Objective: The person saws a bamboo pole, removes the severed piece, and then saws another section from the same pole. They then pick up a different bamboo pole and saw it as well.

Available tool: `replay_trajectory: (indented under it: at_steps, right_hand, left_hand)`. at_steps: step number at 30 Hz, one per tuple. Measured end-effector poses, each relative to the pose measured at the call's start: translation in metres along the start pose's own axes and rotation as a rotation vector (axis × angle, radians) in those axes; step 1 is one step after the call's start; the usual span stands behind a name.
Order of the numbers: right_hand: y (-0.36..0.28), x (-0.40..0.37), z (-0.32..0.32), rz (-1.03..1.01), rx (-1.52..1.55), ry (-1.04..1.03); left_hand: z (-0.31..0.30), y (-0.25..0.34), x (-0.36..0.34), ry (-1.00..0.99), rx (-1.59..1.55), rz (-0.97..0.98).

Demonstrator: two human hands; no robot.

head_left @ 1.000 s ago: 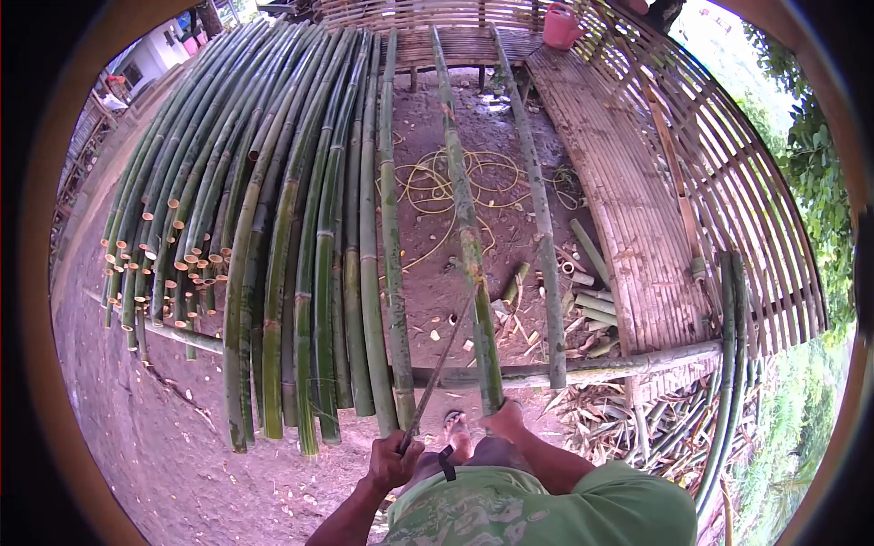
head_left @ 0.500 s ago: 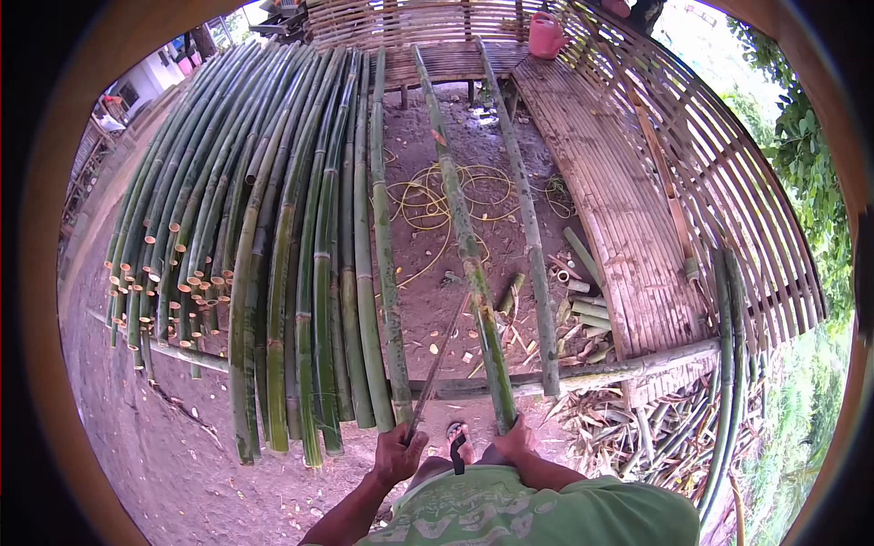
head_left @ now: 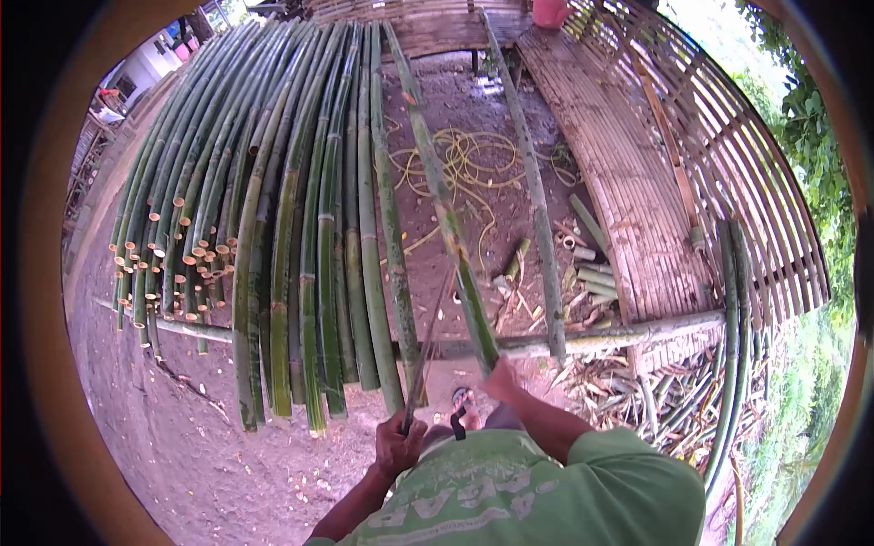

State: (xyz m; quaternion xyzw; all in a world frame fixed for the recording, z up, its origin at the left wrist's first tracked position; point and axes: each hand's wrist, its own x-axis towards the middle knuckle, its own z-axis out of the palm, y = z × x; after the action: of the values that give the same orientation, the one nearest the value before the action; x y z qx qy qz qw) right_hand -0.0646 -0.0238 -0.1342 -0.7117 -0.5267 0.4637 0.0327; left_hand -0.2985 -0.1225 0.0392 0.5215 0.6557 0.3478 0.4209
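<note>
Vs 0.5 s ago, R hand [head_left: 503, 379], closed on the near end of the bamboo pole [head_left: 443, 214], sits higher & the pole, over the crossbar [head_left: 592, 341] beside the stacked poles [head_left: 273, 209], has swung left, while L hand [head_left: 398, 446] grips the long knife [head_left: 430, 338] against it, so prob. lining up a cut.

The bamboo pole [head_left: 443, 214] looks smooth, mottled green; the long blade [head_left: 426, 341], dull metal.

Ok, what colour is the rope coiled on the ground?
Yellow: the rope shows clearly in the head view.
</note>
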Motion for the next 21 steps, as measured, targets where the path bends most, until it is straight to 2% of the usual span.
replay_trajectory:
  at_steps: [1,3,5,10,11,12,14,15,17,19,21]
  right_hand:
    - [0.004,0.023,0.031,-0.022,0.025,-0.018]
    - [-0.029,0.023,0.050,-0.070,0.045,-0.148]
    - [-0.047,0.021,0.089,-0.135,-0.026,-0.076]
    - [-0.085,0.020,0.108,-0.223,-0.080,-0.369]
    - [-0.083,0.028,0.101,-0.192,-0.058,-0.406]
    - [-0.077,0.027,0.094,-0.257,-0.076,-0.401]
    - [-0.063,0.023,0.077,-0.325,-0.061,-0.401]
    - [-0.055,0.022,0.073,-0.304,-0.067,-0.411]
    - [-0.018,0.053,0.105,-0.353,-0.094,-0.497]
    - [0.009,0.039,0.090,-0.372,-0.122,-0.378]
    - [0.062,0.011,0.063,-0.355,0.019,-0.115]
  left_hand:
    - [-0.002,0.001,-0.004,-0.006,-0.019,-0.018]
    - [-0.008,-0.003,-0.014,0.002,-0.026,-0.034]
    - [-0.013,-0.005,-0.019,0.036,-0.005,-0.033]
    - [-0.022,-0.009,-0.036,0.095,0.073,-0.065]
    - [-0.020,-0.014,-0.031,0.062,0.076,-0.069]
    - [-0.016,0.005,-0.029,0.071,-0.013,-0.140]
    - [-0.009,0.020,-0.020,0.026,-0.151,-0.143]
    - [-0.011,-0.007,-0.020,0.008,-0.144,-0.133]
    - [-0.004,-0.013,-0.010,-0.030,-0.128,-0.036]
    - [-0.001,-0.022,0.005,-0.076,-0.114,-0.050]
    - [0.005,-0.022,0.023,-0.159,-0.072,-0.110]
